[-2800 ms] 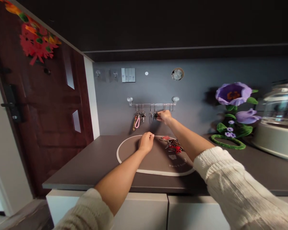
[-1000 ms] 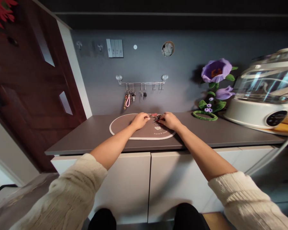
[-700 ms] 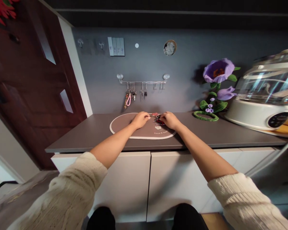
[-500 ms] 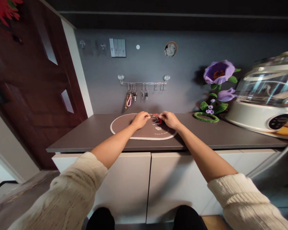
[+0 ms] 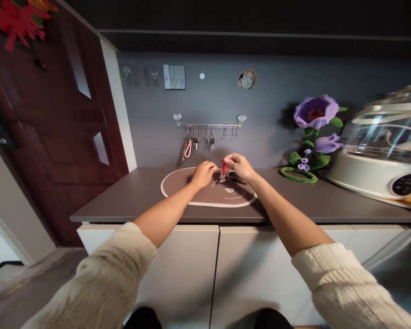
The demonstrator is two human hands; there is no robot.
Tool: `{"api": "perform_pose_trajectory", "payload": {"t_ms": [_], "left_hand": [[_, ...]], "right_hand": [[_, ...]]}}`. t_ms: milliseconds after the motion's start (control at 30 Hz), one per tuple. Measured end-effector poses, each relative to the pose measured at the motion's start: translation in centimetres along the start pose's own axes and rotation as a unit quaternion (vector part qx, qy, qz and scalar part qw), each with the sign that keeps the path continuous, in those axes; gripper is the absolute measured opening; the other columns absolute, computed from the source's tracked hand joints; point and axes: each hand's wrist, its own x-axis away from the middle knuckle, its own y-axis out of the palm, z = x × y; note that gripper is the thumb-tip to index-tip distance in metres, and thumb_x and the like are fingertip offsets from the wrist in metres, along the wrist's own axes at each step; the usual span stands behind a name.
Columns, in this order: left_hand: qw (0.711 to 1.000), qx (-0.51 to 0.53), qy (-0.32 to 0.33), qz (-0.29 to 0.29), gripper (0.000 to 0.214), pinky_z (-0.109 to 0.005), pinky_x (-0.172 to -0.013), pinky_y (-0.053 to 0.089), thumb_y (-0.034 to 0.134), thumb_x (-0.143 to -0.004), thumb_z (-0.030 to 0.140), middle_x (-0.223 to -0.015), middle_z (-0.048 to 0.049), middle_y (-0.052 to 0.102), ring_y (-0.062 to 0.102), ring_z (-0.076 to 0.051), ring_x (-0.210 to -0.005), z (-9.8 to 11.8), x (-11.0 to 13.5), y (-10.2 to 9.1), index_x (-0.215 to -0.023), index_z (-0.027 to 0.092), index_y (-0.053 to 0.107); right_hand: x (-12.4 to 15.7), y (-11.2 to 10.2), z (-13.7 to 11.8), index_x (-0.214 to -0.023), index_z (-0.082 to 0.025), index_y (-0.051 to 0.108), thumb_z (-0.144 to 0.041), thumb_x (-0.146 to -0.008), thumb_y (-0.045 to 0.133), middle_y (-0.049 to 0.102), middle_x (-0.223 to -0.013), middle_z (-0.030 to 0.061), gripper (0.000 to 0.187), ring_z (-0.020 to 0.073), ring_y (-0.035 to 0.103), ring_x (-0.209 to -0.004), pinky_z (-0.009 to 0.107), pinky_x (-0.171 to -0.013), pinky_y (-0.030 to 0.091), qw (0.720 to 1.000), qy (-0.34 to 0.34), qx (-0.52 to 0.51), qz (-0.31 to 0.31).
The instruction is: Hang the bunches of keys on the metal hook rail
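My right hand pinches a red strap or tag between thumb and fingertips. Below it, silvery keys hang down close to the mat. More dark keys are just under that hand; whether they belong to the same bunch I cannot tell. Left of the bunch, my left hand has its fingers closed near the keys, and what is between its fingertips is too small to make out. Both hands are over a brown oval mat with a pale rim and a small white flower print.
Behind the hands, a clear hook rail on the wall carries several keys, one bunch with a pink loop. Purple artificial flowers and a white appliance with a glass body stand to the right. The grey counter ends above white cabinets.
The red strap has risen into an upright position in my right hand, with keys dangling below. Dark keys now show under that hand. The whole view has shifted slightly.
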Motion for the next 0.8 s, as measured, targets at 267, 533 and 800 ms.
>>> {"api": "perform_pose_trajectory", "payload": {"t_ms": [267, 533, 800], "left_hand": [[1.000, 0.010, 0.003, 0.013, 0.021, -0.026, -0.074, 0.039, 0.040, -0.084, 0.024, -0.079, -0.0029, 0.058, 0.051, -0.014, -0.078, 0.3, -0.2, -0.3, -0.078, 0.018, 0.059], [0.998, 0.022, -0.047, 0.023, 0.012, -0.027, -0.073, 0.041, 0.052, -0.078, 0.027, -0.081, -0.0023, 0.056, 0.051, -0.013, -0.074, 0.3, -0.1, 0.0, -0.083, 0.017, 0.056], [0.999, 0.029, -0.025, -0.004, 0.010, -0.026, -0.072, 0.040, 0.051, -0.079, 0.025, -0.078, -0.0019, 0.054, 0.051, -0.014, -0.076, 0.3, -0.1, 0.2, -0.079, 0.018, 0.057]], "right_hand": [[-1.9, 1.1, 0.2, -0.077, -0.017, 0.053, -0.045, -0.069, 0.059, 0.057, -0.069, -0.0004, 0.030, 0.0103, 0.051, -0.061, 0.023, -0.055, 0.043, 1.000, -0.006, -0.028, 0.003], [-2.0, 1.2, 0.4, -0.077, -0.017, 0.052, -0.047, -0.064, 0.063, 0.055, -0.063, -0.0027, 0.035, 0.0079, 0.049, -0.054, 0.021, -0.051, 0.040, 0.994, -0.003, -0.113, 0.010], [-1.9, 1.3, 0.0, -0.075, -0.017, 0.052, -0.043, -0.065, 0.065, 0.056, -0.064, -0.0021, 0.031, 0.0075, 0.052, -0.057, 0.023, -0.059, 0.044, 0.986, -0.020, -0.168, 0.007]]}}
